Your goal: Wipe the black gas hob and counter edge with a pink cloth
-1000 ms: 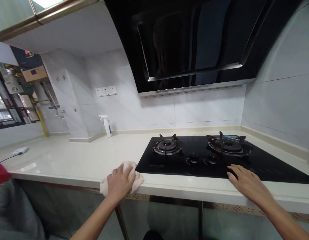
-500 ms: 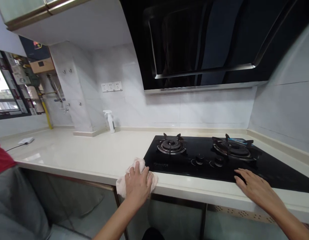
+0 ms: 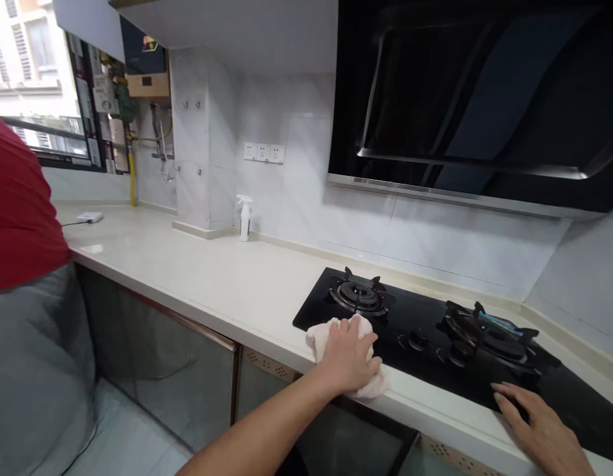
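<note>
My left hand (image 3: 350,357) presses a pale pink cloth (image 3: 320,336) down at the front left of the black gas cooktop (image 3: 390,347). The cloth lies partly over the glass and partly over the counter's front edge, bunched beneath my fingers. Just behind it sits the left burner (image 3: 358,296) with its pan supports. My right hand (image 3: 539,423) rests on the cooktop's front edge, fingers stretched out and holding nothing. Between the hands are two control knobs (image 3: 418,340), in front of the right burner (image 3: 497,336).
A white spray bottle (image 3: 245,219) stands against the back wall on the pale counter (image 3: 211,271). Farther left lies a small white device (image 3: 90,217) with a cable. The black range hood (image 3: 459,99) slants overhead. A person in a red top (image 3: 21,205) stands at the left.
My left hand has slid the cloth rightward along the cooktop's front edge. The view has turned left, showing more of the person in red. My right hand still rests at the cooktop's front.
</note>
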Demonstrator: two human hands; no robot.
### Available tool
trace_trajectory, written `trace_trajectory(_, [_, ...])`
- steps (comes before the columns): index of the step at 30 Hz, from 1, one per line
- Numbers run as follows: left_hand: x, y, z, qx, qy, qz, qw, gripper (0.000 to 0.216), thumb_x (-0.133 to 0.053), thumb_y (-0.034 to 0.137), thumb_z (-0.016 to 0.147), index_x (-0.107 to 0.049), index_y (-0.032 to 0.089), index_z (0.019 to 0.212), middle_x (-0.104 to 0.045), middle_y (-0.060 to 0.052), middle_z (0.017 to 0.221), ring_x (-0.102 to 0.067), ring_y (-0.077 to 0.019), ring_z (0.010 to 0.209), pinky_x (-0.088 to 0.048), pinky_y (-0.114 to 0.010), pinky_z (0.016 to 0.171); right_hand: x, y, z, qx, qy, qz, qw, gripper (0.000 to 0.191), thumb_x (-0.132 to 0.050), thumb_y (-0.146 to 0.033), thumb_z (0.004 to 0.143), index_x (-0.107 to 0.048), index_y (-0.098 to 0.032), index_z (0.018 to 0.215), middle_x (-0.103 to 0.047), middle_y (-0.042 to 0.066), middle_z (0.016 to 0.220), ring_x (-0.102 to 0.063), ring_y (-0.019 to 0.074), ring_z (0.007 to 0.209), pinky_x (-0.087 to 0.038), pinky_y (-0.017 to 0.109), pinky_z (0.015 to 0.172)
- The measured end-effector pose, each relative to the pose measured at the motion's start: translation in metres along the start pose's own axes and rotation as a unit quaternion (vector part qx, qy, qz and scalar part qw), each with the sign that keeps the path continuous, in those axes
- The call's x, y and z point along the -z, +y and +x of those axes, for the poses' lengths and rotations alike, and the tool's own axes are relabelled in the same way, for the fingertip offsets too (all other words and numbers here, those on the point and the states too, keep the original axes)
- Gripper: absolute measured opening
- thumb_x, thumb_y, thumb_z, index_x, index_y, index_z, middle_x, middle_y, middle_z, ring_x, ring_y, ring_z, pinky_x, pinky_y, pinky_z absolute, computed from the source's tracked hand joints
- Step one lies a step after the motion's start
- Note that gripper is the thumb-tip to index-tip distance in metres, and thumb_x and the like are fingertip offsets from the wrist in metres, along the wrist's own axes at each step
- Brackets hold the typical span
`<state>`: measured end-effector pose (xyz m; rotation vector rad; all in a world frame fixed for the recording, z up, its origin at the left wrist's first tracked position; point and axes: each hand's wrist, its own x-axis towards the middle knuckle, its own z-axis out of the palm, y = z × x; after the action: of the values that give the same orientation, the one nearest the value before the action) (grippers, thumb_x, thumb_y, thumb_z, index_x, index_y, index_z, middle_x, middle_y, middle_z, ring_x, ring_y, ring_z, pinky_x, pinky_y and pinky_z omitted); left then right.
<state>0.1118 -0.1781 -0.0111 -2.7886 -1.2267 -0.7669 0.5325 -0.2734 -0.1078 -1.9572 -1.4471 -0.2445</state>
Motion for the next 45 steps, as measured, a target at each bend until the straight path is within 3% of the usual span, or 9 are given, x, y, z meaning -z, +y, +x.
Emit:
trace_trajectory(3, [0.002, -0.006, 0.016, -0.016, -0.031, -0.034, 0.999, 0.058, -0.049, 0.059, 0.097, -0.055, 0.031, 0.147, -0.047, -0.014, 0.155, -0.05, -0.0384, 0.131, -0.037, -0.062, 0.11, 0.001, -0.048, 0.002, 0.045, 0.014, 0.037, 0.998, 0.05, -0.046, -0.063, 0.089, -0.076, -0.027, 0.106, -0.068, 0.011, 0.13, -0.061, 0.036, 0.125, -0.047, 0.057, 0.109])
trace_trajectory(7, [0.012, -0.024, 0.036, -0.019, -0.072, -0.169, 0.983, 0.075, -0.05, 0.066, 0.094, -0.038, 0.031, 0.159, -0.046, -0.011, 0.158, -0.045, -0.0344, 0.143, -0.033, -0.059, 0.118, 0.001, -0.155, 0.012, 0.159, 0.012, 0.099, 0.982, 0.042, -0.045, -0.057, 0.096, -0.074, -0.028, 0.109, -0.067, 0.011, 0.13, -0.06, 0.0295, 0.124, -0.044, 0.05, 0.113])
trace_trajectory(12, [0.034, -0.062, 0.044, 0.06, 0.031, -0.231, 0.971, 0.062, -0.043, 0.051, 0.101, -0.04, 0.025, 0.157, -0.045, -0.01, 0.16, -0.043, -0.0241, 0.147, -0.033, -0.045, 0.122, -0.02, -0.281, 0.018, 0.243, -0.064, 0.079, 0.965, 0.045, -0.037, -0.051, 0.104, -0.066, -0.026, 0.128, -0.057, 0.012, 0.142, -0.053, 0.0287, 0.13, -0.043, 0.05, 0.11])
trace_trajectory(15, [0.039, -0.084, 0.033, 0.09, 0.025, -0.168, 0.981, 0.056, -0.038, 0.05, 0.103, -0.048, 0.026, 0.152, -0.051, -0.008, 0.157, -0.045, -0.0252, 0.146, -0.033, -0.048, 0.121, -0.048, -0.329, 0.012, 0.256, -0.119, 0.022, 0.959, 0.045, -0.049, -0.05, 0.1, -0.059, -0.03, 0.139, -0.052, 0.011, 0.15, -0.045, 0.0352, 0.137, -0.038, 0.06, 0.11])
trace_trajectory(19, [0.029, -0.103, 0.007, 0.088, -0.016, -0.144, 0.985, 0.052, -0.031, 0.047, 0.105, -0.06, 0.024, 0.142, -0.061, -0.007, 0.15, -0.051, -0.0246, 0.142, -0.035, -0.045, 0.119, -0.075, -0.356, 0.004, 0.266, -0.12, 0.003, 0.956, 0.045, -0.055, -0.052, 0.097, -0.058, -0.033, 0.138, -0.053, 0.01, 0.149, -0.034, 0.0406, 0.142, -0.022, 0.069, 0.114])
trace_trajectory(23, [0.015, -0.112, -0.008, 0.084, -0.036, -0.104, 0.99, 0.057, -0.026, 0.05, 0.107, -0.048, 0.026, 0.154, -0.051, -0.005, 0.159, -0.043, -0.0226, 0.149, -0.03, -0.042, 0.122, -0.07, -0.347, 0.003, 0.271, -0.123, 0.004, 0.955, 0.042, -0.054, -0.054, 0.099, -0.058, -0.033, 0.135, -0.057, 0.009, 0.138, -0.044, 0.0333, 0.131, -0.027, 0.062, 0.112])
trace_trajectory(27, [0.01, -0.113, -0.007, 0.086, -0.041, -0.049, 0.994, 0.065, -0.027, 0.057, 0.106, -0.039, 0.024, 0.16, -0.044, -0.007, 0.164, -0.037, -0.0268, 0.153, -0.026, -0.047, 0.124, -0.045, -0.308, 0.008, 0.252, -0.122, -0.001, 0.96, 0.041, -0.055, -0.056, 0.099, -0.059, -0.033, 0.132, -0.059, 0.007, 0.134, -0.046, 0.0292, 0.129, -0.03, 0.055, 0.112])
trace_trajectory(35, [0.003, -0.121, -0.001, 0.057, -0.045, 0.031, 0.997, 0.067, -0.044, 0.062, 0.097, -0.058, 0.022, 0.149, -0.044, -0.012, 0.163, -0.036, -0.0339, 0.154, -0.027, -0.054, 0.124, 0.008, -0.21, -0.01, 0.21, -0.119, -0.017, 0.97, 0.037, -0.059, -0.047, 0.098, -0.058, -0.034, 0.133, -0.058, 0.004, 0.137, -0.044, 0.024, 0.134, -0.036, 0.042, 0.111])
trace_trajectory(45, [-0.006, -0.133, 0.001, 0.009, -0.018, 0.06, 0.998, 0.062, -0.041, 0.059, 0.097, -0.062, 0.023, 0.144, -0.052, -0.013, 0.158, -0.041, -0.0354, 0.15, -0.034, -0.057, 0.119, 0.046, -0.106, -0.015, 0.085, -0.048, -0.093, 0.991, 0.04, -0.047, -0.05, 0.1, -0.061, -0.03, 0.132, -0.059, 0.01, 0.135, -0.046, 0.0304, 0.132, -0.036, 0.052, 0.109])
